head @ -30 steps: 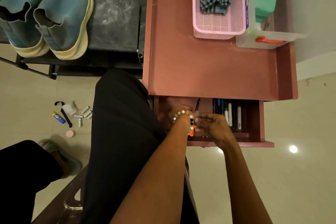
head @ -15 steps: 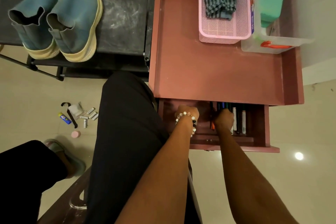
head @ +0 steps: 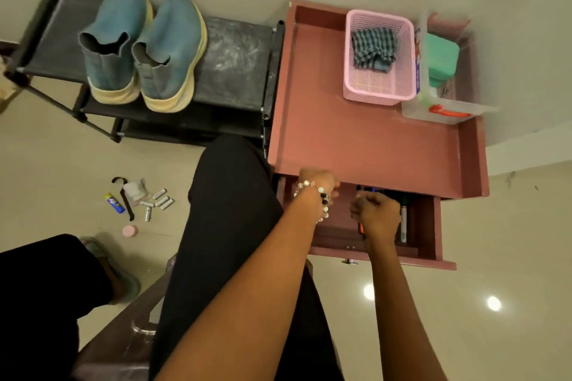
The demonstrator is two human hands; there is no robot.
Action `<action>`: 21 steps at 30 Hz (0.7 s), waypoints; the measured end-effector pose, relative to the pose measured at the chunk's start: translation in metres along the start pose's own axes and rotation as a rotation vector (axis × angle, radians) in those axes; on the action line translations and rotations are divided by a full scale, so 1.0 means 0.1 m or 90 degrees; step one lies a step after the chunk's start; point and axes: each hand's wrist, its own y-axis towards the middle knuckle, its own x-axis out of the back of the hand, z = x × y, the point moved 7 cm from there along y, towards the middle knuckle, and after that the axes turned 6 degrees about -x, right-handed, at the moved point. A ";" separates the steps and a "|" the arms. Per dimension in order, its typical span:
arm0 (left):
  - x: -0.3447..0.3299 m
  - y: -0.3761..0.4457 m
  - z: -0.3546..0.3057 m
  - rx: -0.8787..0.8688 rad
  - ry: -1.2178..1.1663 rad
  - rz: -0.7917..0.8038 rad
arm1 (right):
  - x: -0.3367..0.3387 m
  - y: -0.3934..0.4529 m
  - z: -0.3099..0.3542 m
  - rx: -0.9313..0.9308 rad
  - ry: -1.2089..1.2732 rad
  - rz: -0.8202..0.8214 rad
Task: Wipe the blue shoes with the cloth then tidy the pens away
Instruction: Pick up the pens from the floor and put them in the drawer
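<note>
Orange pen [head: 361, 227], light, stiff and slippery, is being pinched mid-barrel by the curled right hand [head: 378, 217] over the drawer [head: 428, 226]; whether the left hand [head: 318, 180] is gripping anything, I cannot tell.

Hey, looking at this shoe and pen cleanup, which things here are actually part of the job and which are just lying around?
Part of the job:
blue shoes on the black rack
checked cloth in the pink basket
pens in the open drawer
right hand gripping a pen

Just lying about:
batteries on the floor
small blue tube
pink cap
green box
</note>
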 end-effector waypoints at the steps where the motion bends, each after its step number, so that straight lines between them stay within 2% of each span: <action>1: 0.06 -0.07 -0.15 -0.042 -0.045 -0.009 | -0.06 -0.14 0.20 0.029 0.048 0.040; 5: 0.92 -0.69 -0.98 -0.322 -0.132 -0.055 | -0.43 -0.77 1.07 0.122 0.175 0.175; 8: 1.90 -0.98 -1.08 -0.393 -0.159 -0.141 | -0.95 -1.17 1.59 0.187 0.162 0.272; 12: 3.11 -1.18 -0.82 -0.376 -0.192 -0.295 | -1.82 -1.69 2.02 0.254 0.087 0.377; 15: 3.82 -1.19 -0.46 -0.332 -0.226 -0.374 | -2.54 -2.03 2.10 0.279 -0.007 0.432; 21: 4.89 -0.96 0.42 -0.197 -0.276 -0.490 | -3.97 -2.42 1.61 0.283 -0.246 0.525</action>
